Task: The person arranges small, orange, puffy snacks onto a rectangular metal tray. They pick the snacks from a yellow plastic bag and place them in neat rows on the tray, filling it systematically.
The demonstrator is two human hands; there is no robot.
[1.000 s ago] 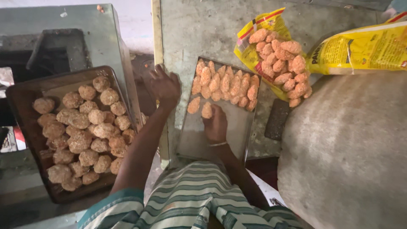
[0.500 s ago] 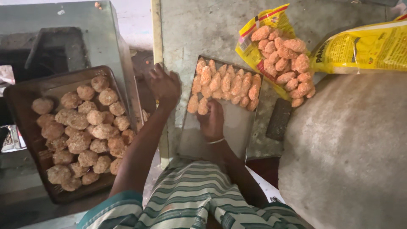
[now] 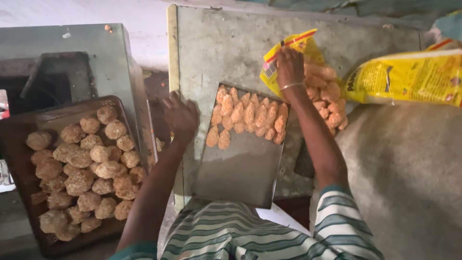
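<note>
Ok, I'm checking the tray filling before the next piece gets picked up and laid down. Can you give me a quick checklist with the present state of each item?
1. Right hand at the pile of orange pieces on the yellow bag: ok.
2. Piece gripped in the right hand: cannot tell, fingers hidden.
3. Free room on the metal tray: ok, near half bare.
4. Rows of orange pieces on the tray lying neatly: ok.
5. Left hand steadying the tray: not ok, it rests at the table edge, apart.
6. Tray fully on the table: cannot tell.
</note>
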